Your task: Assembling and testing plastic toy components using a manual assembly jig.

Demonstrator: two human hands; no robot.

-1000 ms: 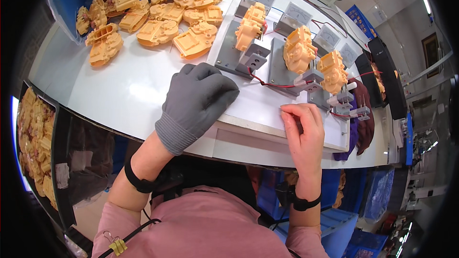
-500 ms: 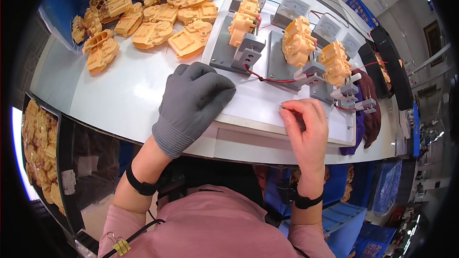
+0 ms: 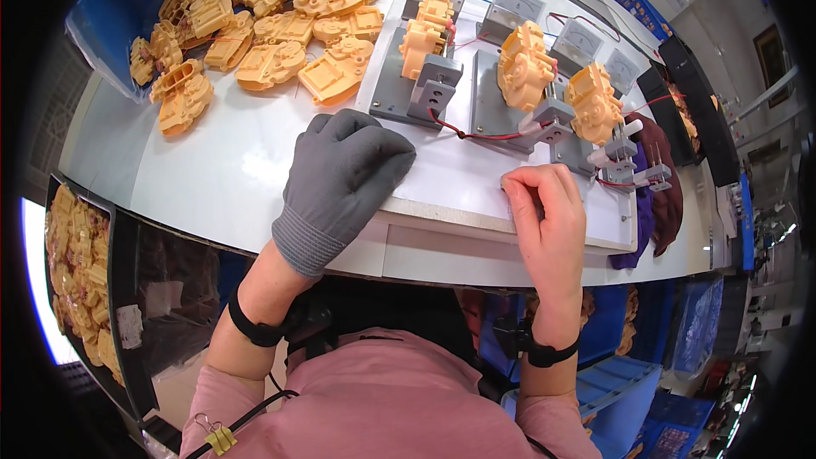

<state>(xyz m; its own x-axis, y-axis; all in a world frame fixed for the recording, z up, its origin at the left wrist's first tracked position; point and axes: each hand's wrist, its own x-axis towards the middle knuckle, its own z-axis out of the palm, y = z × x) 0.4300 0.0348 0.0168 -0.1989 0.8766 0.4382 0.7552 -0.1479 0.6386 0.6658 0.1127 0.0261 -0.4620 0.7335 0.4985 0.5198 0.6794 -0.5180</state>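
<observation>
My left hand (image 3: 344, 183), in a grey knit glove, is closed in a fist at the front left corner of a raised white board (image 3: 455, 178). My bare right hand (image 3: 551, 217) is curled above the board's front edge, thumb and fingertips pressed together. Whatever either hand may hold is hidden. Beyond them, yellow-orange plastic gear housings (image 3: 525, 68) stand upright in grey fixtures (image 3: 436, 87) on the board. A red and black wire pair (image 3: 484, 135) runs between the fixtures. Behind stand several analog needle meters (image 3: 517, 5).
Many loose gear housings (image 3: 338, 70) are heaped at the back left beside a blue plastic-lined bin (image 3: 106, 34). A black crate (image 3: 119, 306) of housings stands at lower left. Dark red and purple cloths (image 3: 667, 187) lie at right. A blue crate (image 3: 625, 374) sits below the table.
The view has shifted slightly. The thumb and fingers of my right hand have drawn closer together. My left fist keeps its place and shape.
</observation>
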